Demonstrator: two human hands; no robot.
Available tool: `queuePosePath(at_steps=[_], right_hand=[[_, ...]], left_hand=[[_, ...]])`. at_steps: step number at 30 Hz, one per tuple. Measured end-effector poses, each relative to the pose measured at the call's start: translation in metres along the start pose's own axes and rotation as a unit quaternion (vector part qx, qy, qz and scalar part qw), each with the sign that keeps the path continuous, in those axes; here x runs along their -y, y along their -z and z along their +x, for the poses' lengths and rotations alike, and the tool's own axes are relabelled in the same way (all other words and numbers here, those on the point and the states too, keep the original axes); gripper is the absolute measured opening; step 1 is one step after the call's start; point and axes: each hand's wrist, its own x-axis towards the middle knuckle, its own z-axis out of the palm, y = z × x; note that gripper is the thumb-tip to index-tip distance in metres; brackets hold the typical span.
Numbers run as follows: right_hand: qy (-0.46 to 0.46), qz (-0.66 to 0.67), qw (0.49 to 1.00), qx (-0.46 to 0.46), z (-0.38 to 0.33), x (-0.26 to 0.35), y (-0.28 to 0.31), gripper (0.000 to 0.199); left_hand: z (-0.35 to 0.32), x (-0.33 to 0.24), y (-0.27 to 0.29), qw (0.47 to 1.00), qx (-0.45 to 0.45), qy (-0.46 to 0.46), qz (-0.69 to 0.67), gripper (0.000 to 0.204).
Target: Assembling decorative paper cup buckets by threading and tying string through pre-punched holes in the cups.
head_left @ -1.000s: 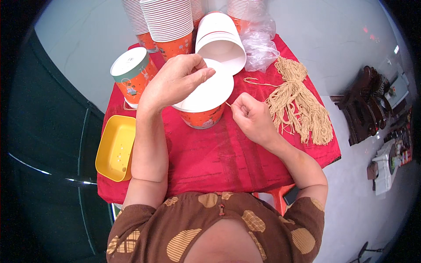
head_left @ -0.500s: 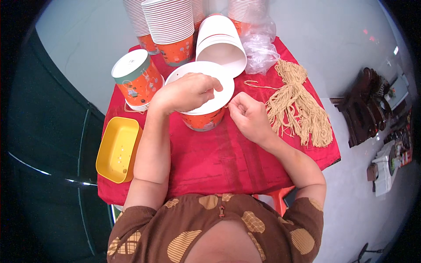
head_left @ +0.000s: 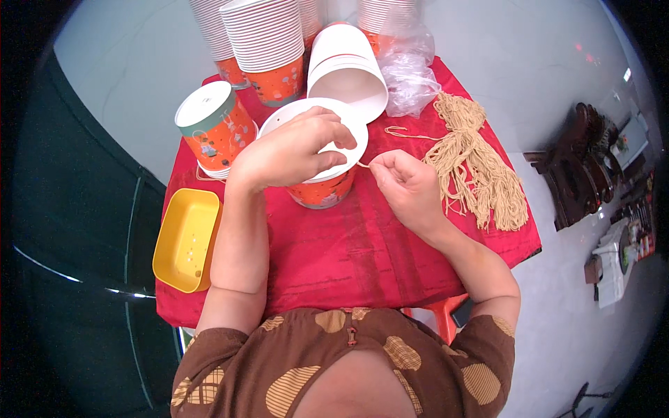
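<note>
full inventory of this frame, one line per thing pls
open paper tub: 1, orange with white inside, centre of table, under left hand
lidded paper tub: 1, orange, white lid, to its left
tub stacks: several, white rims over orange, far edge
tipped tub stack: 1, white, lying on its side behind the open tub
string bundle: 1, tan, right side of table
plastic bag: 1, clear, far right
tray: 1, yellow, left edge
tablecloth: 1, red
left hand: on open tub's rim
right hand: grip pinching a single string beside the tub
</note>
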Motion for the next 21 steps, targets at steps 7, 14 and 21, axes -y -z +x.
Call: queuePosePath(at_steps=[7, 14, 21], right_hand=[[0.037, 0.016, 0.999, -0.01, -0.004, 0.011, 0.001, 0.006], [0.041, 0.037, 0.998, -0.011, -0.005, 0.015, -0.001, 0.006], [0.047, 0.04, 0.998, 0.002, -0.004, 0.014, -0.003, 0.006]], left_hand=[[0.003, -0.005, -0.001, 0.998, 0.013, -0.055, -0.03, 0.021], [0.012, -0.006, -0.014, 0.994, -0.004, -0.09, -0.061, 0.021], [0.01, -0.009, -0.01, 0.997, -0.003, -0.061, -0.04, 0.017]])
